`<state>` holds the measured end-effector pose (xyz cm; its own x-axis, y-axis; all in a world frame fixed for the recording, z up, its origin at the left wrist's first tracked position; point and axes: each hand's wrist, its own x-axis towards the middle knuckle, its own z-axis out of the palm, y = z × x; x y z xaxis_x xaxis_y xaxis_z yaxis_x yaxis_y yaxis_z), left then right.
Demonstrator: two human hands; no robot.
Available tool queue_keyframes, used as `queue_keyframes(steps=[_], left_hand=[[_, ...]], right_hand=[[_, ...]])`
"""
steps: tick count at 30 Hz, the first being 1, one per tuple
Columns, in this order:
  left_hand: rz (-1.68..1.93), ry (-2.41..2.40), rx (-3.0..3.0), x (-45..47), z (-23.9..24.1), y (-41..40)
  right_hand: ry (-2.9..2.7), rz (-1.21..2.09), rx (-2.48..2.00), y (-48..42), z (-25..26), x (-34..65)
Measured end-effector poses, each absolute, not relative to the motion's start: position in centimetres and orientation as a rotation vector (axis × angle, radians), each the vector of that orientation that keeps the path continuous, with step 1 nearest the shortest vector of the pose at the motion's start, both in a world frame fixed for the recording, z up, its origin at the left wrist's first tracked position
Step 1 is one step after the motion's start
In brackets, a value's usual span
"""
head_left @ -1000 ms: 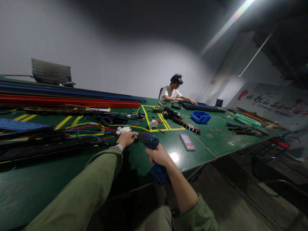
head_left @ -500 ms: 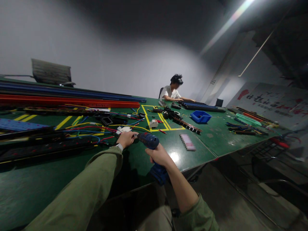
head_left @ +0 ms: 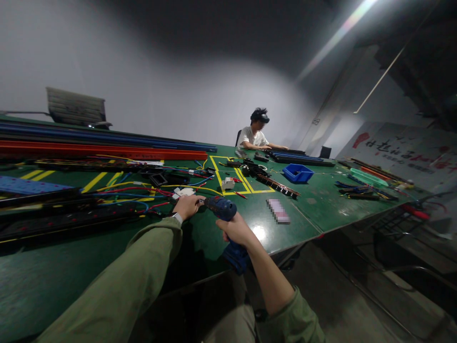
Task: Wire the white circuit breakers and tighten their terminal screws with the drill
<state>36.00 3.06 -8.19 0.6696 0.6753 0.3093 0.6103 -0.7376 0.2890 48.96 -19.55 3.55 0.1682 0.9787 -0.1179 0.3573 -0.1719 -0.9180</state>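
Note:
My right hand (head_left: pixel 236 229) is wrapped round the handle of a blue cordless drill (head_left: pixel 224 208), whose battery hangs below the fist. The drill points left, its tip meeting the fingertips of my left hand (head_left: pixel 186 207). Those fingers are pinched together at the tip; whatever small piece they grip there I cannot make out. Just behind the left hand lies a white plastic part (head_left: pixel 183 192) with red and yellow wires (head_left: pixel 164 192) running to it. A black strip housing (head_left: pixel 78 221) lies left of my left hand.
Long orange (head_left: pixel 107 151) and blue rails lie along the back left. A white block (head_left: pixel 227 183), a red pen (head_left: pixel 241 195), a copper-coloured strip (head_left: pixel 276 185), a blurred-out phone-like rectangle (head_left: pixel 278 212) and a blue bin (head_left: pixel 298 173) are to the right. A co-worker (head_left: pixel 254 136) sits across the table.
The co-worker's head has turned and shifted slightly left. My hands and the drill stay practically in place.

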Motion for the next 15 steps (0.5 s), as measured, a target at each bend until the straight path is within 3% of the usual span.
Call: queue_keyframes(steps=[15], left_hand=[[0.592,1.043,2.717,35.96,-8.47,3.39]], right_hand=[[-1.295,0.999,-1.634,-19.37,3.11,49.19]])
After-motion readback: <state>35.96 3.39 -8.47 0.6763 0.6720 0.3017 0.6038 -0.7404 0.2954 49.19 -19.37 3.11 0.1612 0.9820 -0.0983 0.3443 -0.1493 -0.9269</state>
